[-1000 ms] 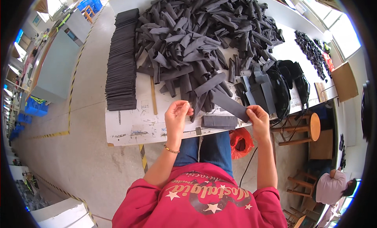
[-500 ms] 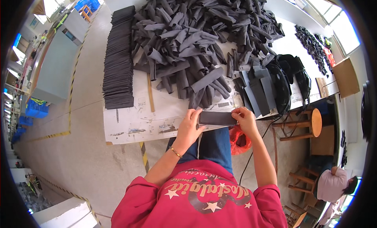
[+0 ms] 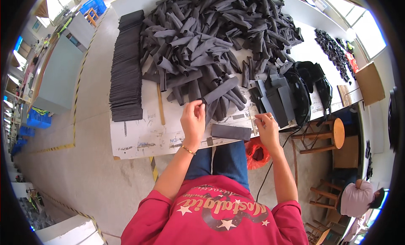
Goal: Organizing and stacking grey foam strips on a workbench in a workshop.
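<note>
A flat dark grey strip of cloth-like material lies along the near edge of the white table, with neither hand on it. My left hand is closed, thumb and fingertips pinched at the near end of a curled dark grey strip at the front of a large heap. Just right of the flat strip, my right hand hovers with fingers bent and a little apart, holding nothing that I can see. The heap of curled strips spreads over the back of the table.
A tall, neat stack of flat strips runs along the left. Flat dark pieces and a black bag-like thing lie right of my right hand. A red plastic bag hangs below the edge; a wooden stool stands right.
Both hands have let go of the flat strip, which now rests at the table edge. My left hand has moved up to the heap; my right has drawn slightly aside.
</note>
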Available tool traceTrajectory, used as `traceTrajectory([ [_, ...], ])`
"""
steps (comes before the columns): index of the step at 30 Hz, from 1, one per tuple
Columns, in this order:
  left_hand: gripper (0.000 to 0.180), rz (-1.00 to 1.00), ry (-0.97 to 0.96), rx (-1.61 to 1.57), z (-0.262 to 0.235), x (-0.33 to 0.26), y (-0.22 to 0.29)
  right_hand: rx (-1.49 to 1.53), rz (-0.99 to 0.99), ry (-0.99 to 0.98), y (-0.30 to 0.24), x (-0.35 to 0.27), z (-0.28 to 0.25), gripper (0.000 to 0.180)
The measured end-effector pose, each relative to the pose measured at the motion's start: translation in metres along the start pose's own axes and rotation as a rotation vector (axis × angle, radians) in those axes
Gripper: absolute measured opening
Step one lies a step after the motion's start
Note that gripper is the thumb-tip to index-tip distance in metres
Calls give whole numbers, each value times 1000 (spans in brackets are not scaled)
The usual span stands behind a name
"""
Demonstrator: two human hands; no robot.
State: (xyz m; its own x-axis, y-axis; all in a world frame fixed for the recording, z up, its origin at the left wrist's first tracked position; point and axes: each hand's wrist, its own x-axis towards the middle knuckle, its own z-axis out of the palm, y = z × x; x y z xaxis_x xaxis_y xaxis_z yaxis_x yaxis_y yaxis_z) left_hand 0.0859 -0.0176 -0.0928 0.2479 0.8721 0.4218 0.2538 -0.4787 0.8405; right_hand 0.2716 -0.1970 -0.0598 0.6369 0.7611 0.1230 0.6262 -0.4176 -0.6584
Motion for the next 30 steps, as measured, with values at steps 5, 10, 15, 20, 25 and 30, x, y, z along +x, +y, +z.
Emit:
traceTrajectory([
  [5, 31, 443, -191, 220, 30, 51, 28, -128, -27, 139, 11, 13, -8, 11],
  [10, 22, 483, -376, 422, 45, 64, 7, -243, 91, 245, 43, 30, -15, 10],
  [15, 13, 59, -237, -128, 31, 56, 23, -622, -42, 217, 63, 35, 7, 27],
  [20, 25, -463, -298, -476, 8, 41, 19, -1017, -66, 143, 81, 32, 25, 23],
  [25, 32, -736, -260, -961, -2, 26, 7, -978, -97, 205, 83, 30, 22, 26],
  [30, 26, -908, -261, -1241, -10, 23, 12, -391, -280, 506, 47, 36, -2, 41],
])
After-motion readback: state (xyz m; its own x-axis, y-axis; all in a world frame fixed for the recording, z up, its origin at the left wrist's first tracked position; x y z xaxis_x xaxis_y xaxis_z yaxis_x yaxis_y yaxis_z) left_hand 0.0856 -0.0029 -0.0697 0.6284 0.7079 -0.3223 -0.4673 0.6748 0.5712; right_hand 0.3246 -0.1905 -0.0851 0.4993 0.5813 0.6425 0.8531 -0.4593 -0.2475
